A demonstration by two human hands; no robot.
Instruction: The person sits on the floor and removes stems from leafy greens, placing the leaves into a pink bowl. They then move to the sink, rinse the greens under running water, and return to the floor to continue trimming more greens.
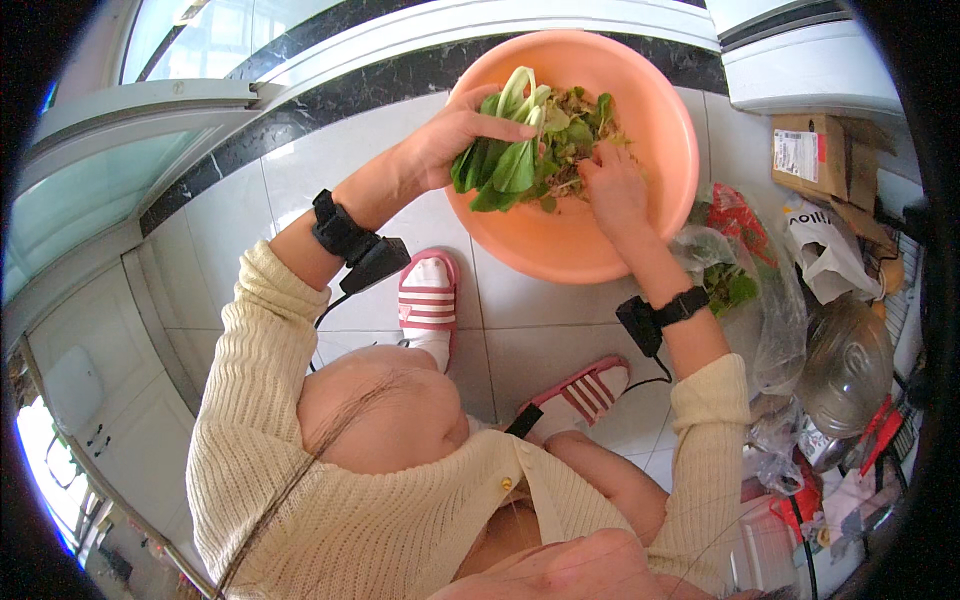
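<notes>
An orange plastic basin (525, 247) stands on the tiled floor in front of me. Over its left side, my left hand (457, 131) holds a bunch of leafy greens (499, 169), pale stems up and dark leaves hanging towards me. My right hand (616, 184) reaches into the basin, its fingertips bent down at a heap of loose leaves and wilted scraps (574, 135). Whether those fingers pinch a piece is too small to tell. Both wrists wear black strapped devices with cables.
At the right, a clear plastic bag (772, 330) with greens lies beside the basin. Behind it are a cardboard box (810, 157), a white plastic bag (825, 244) and a transparent container (847, 367). A framed glass door (97, 180) is at left. My slippered feet flank the basin's near side.
</notes>
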